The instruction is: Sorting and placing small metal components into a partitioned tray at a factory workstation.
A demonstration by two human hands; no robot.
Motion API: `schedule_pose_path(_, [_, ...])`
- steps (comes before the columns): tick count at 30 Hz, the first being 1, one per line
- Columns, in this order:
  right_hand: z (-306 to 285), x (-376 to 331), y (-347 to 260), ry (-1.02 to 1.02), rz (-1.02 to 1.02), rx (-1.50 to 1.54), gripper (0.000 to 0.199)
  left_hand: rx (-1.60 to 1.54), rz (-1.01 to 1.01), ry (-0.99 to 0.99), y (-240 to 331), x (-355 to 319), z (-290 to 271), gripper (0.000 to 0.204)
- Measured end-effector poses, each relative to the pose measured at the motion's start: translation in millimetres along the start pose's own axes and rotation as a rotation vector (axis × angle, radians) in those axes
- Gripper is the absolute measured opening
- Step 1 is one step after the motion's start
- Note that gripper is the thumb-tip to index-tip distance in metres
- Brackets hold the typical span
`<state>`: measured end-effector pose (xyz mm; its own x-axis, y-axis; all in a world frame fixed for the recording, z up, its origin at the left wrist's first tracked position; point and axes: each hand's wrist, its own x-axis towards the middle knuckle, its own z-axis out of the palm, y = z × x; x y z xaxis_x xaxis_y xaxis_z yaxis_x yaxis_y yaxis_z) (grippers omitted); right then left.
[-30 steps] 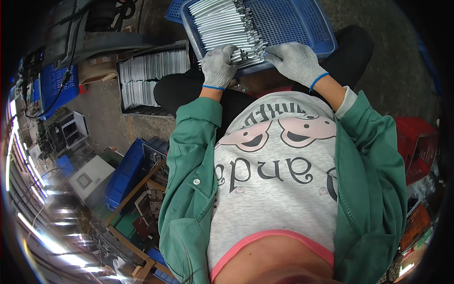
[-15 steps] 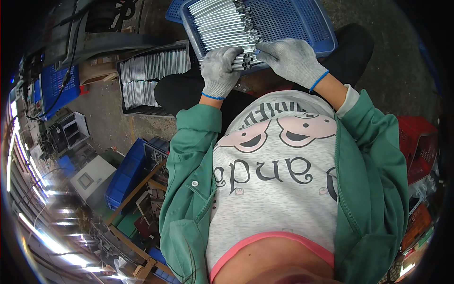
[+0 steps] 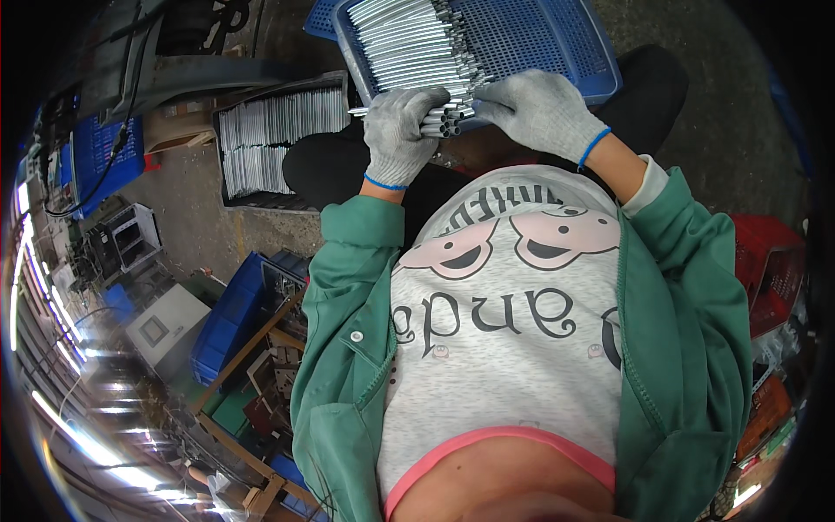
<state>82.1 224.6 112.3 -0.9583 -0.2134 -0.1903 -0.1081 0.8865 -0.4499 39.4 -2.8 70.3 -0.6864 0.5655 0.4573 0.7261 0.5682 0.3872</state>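
Reaching forward from the green jacket sleeves, both forearms meet at the near edge of a blue perforated plastic tray (image 3: 557, 39) that rests across the person's lap. The left hand (image 3: 398, 130), in a grey knitted glove with a blue cuff band, is curled with its back toward the camera, the wrist bent slightly inward and its fingers wrapped around a small bundle of thin silvery metal tubes (image 3: 444, 122). The open ends of the tubes stick out of the fist on its right side, pointing toward the other hand. The right hand (image 3: 537, 109), gloved the same way, lies palm down just beside it, fingers bent and pressed against the tube ends and the tray rim; whether it actually grips any tube cannot be told, since its fingertips are hidden under the glove's back. The right forearm comes in at a slant from the lower right, bare between the glove cuff and the pushed-back sleeve.

Inside the tray, a larger row of matching silvery tubes (image 3: 409, 48) lies side by side along the left half, touching the held bundle at its near end. On the floor to the person's left sits a dark shallow box filled with more silvery tubes (image 3: 274, 143), well apart from the hands.
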Motion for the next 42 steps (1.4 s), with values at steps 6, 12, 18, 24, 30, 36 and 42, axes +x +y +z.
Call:
schedule_pose_path(6, [2, 2, 4, 0.052, 0.034, 0.065, 0.025, -0.114, 0.076, 0.076, 1, 4, -5, 0.028])
schedule_pose_path(12, [-5, -1, -5, -0.137, 0.036, 0.022, 0.026, -0.009, 0.046, 0.021, 1, 2, -3, 0.025])
schedule_pose_path(18, [-3, 1, 3, 0.057, 0.0, 0.134, 0.026, -0.118, 0.022, -0.006, -1, 3, -4, 0.026])
schedule_pose_path(24, [2, 0, 3, 0.0, 0.003, 0.185, 0.027, -0.121, -0.038, 0.008, -1, -2, 0, 0.027])
schedule_pose_path(30, [16, 6, 9, 0.051, 0.077, 0.118, 0.026, 0.034, -0.162, -0.13, -14, -13, 16, 0.035])
schedule_pose_path(36, [29, 5, 16, 0.029, 0.09, 0.004, 0.027, 0.175, -0.106, -0.128, -28, -16, 33, 0.039])
schedule_pose_path(42, [22, 3, 9, 0.053, 0.044, 0.026, 0.027, 0.09, -0.084, -0.073, -28, -19, 34, 0.041])
